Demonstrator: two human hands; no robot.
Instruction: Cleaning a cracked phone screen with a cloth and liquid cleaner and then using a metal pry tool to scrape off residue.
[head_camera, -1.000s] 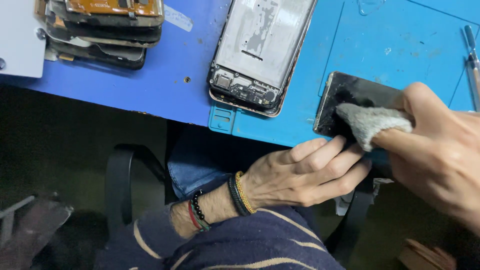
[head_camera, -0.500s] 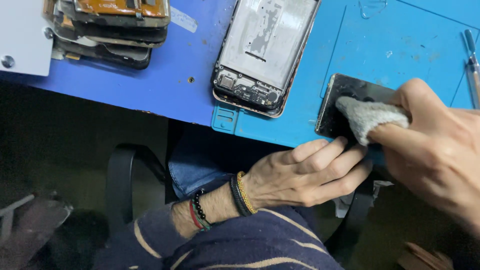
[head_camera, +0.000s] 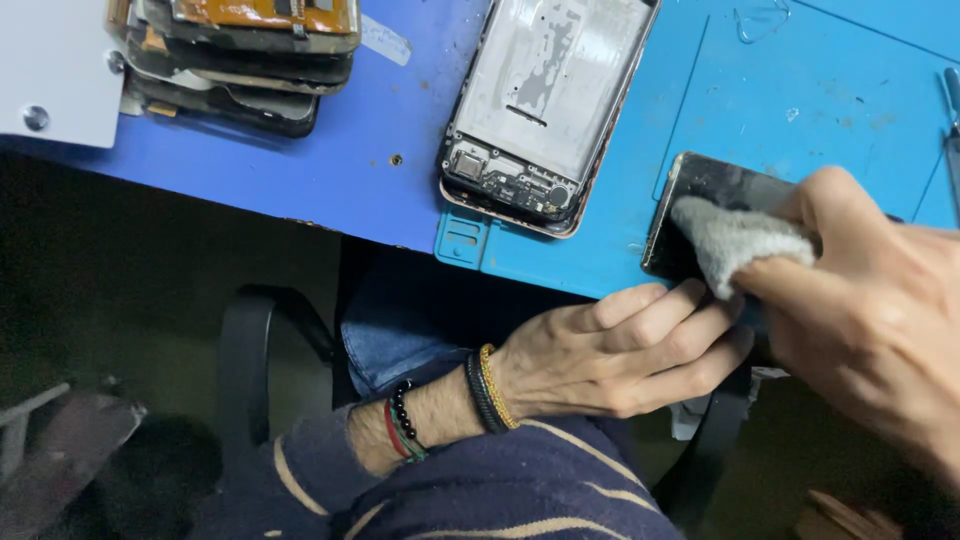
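Right hand (head_camera: 880, 300) fingers pinched a grey cloth (head_camera: 735, 245) against the dark phone screen (head_camera: 700, 205) at the counter (head_camera: 300, 170) edge. Left hand (head_camera: 620, 350) fingers, loosely curled, steadied the screen's near edge.

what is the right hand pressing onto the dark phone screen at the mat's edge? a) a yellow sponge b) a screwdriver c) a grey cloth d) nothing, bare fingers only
c: the right hand pinches a wad of grey cloth against the dark phone screen lying on the light blue mat, while the left hand rests at the near edge below it.
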